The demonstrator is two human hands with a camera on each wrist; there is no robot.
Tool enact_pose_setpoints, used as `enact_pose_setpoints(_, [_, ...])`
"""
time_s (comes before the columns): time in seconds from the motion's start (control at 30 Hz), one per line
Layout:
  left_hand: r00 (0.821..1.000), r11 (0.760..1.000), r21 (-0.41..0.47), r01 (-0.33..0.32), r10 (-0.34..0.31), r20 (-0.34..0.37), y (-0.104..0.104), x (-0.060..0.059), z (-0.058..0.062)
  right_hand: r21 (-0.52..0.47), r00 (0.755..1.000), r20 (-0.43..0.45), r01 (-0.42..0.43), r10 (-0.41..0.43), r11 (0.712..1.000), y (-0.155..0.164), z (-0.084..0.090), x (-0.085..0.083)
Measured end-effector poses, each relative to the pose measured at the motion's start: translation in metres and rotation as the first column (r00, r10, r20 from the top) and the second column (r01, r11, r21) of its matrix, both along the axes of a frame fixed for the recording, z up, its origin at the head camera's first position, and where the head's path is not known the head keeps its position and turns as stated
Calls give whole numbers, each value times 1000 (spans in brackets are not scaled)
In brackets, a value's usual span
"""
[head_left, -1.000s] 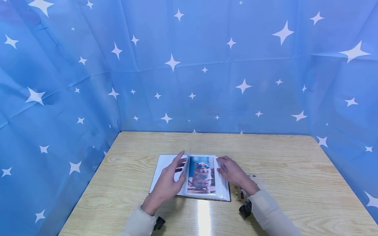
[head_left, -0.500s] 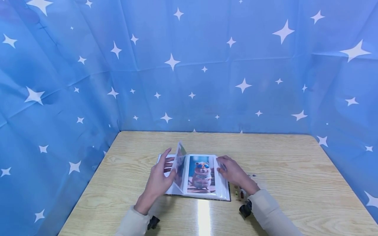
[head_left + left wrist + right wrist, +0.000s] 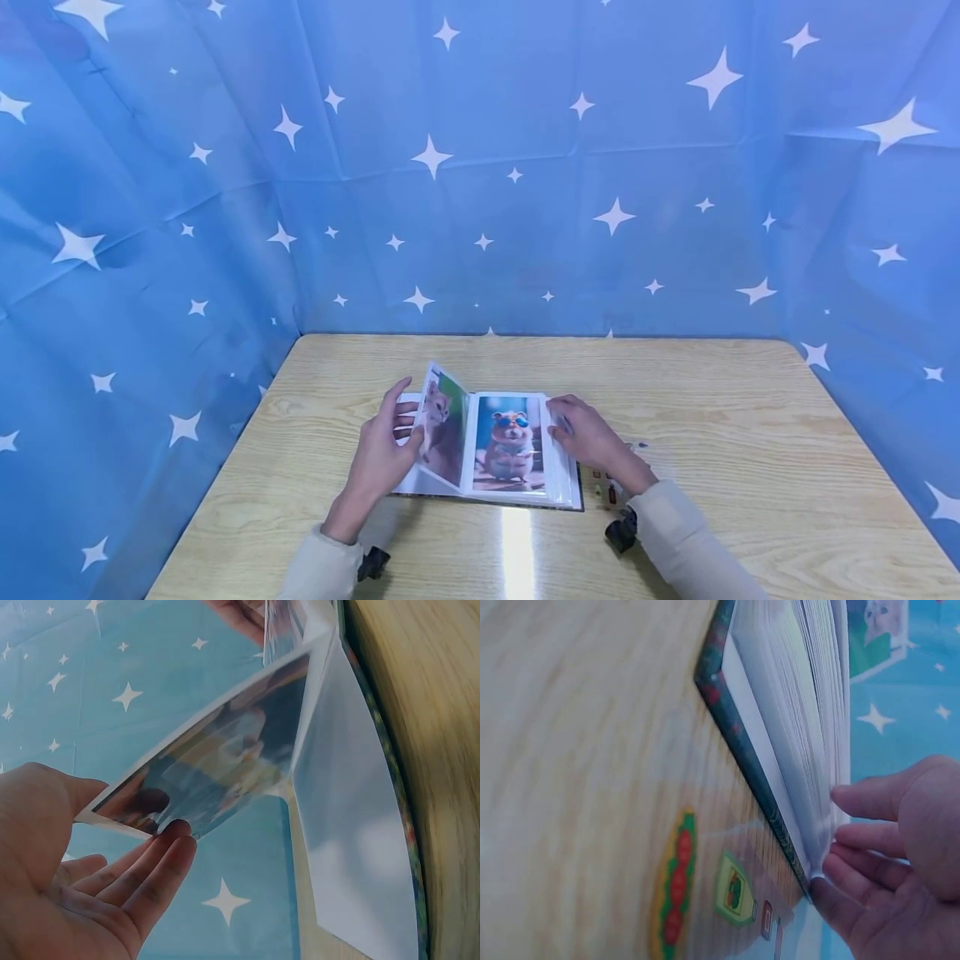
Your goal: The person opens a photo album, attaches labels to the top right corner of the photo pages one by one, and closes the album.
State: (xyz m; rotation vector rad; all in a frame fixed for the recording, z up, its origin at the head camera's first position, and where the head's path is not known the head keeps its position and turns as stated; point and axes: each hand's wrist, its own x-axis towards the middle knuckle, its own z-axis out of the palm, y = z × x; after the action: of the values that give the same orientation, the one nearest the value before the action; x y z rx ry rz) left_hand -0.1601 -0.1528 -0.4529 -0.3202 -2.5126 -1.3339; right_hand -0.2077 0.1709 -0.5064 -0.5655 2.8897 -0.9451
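Observation:
A photo album (image 3: 558,467) lies spread on the table, with a hamster picture (image 3: 510,446) on the right-hand side. My left hand (image 3: 378,450) pinches the outer edge of a raised album page (image 3: 444,429), which shows a cat picture towards me. In the left wrist view, the thumb lies on one side of that page (image 3: 217,761) and fingertips on the other. At the album's right edge, my right hand (image 3: 592,433) holds the stacked pages. The right wrist view shows its thumb and fingertips against the page edges (image 3: 810,727), with one finger near the cover corner.
A clear sheet of small stickers (image 3: 611,493) lies right of the album, partly under my right forearm; colourful stickers (image 3: 735,889) show close up. Wood-grain table (image 3: 750,433) surrounds the album. A blue star-patterned curtain (image 3: 525,208) stands behind and at both sides.
My left hand has moved left, swinging the page over from near the spine so its cat picture now shows. My right hand has stayed at the album's right edge.

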Motion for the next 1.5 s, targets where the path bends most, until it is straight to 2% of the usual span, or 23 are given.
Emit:
enact_pose_setpoints(0.27, [998, 999, 4, -36, 36, 45, -15, -7, -6, 10, 1000, 15, 8, -8, 1000, -1, 0, 0])
enact_pose_setpoints(0.47, [992, 998, -10, -65, 66, 108, -24, -13, -12, -4, 1000, 17, 9, -9, 1000, -1, 1, 0])
enact_pose_setpoints(0.6, [984, 996, -11, -87, 87, 158, -28, -18, -16, -3, 1000, 10, -1, 1, 1000, 0, 3, 0])
enact_pose_setpoints(0.83, [964, 995, -18, -93, 95, 250, -36, -25, -28, -49, 998, 47, -50, 52, 998, 8, 9, 5])
enact_pose_setpoints(1.1, [945, 996, -21, -82, 85, 317, -41, -30, -38, -73, 998, 2, -63, 64, 995, 32, 17, 14])
enact_pose_setpoints(1.27, [930, 997, -29, -71, 77, 359, -44, -33, -43, -43, 998, 34, -44, 46, 998, 51, 22, 22])
enact_pose_setpoints(1.5, [924, 996, -63, -57, 77, 375, -47, -36, -47, 17, 998, 56, -41, 40, 999, 76, 24, 32])
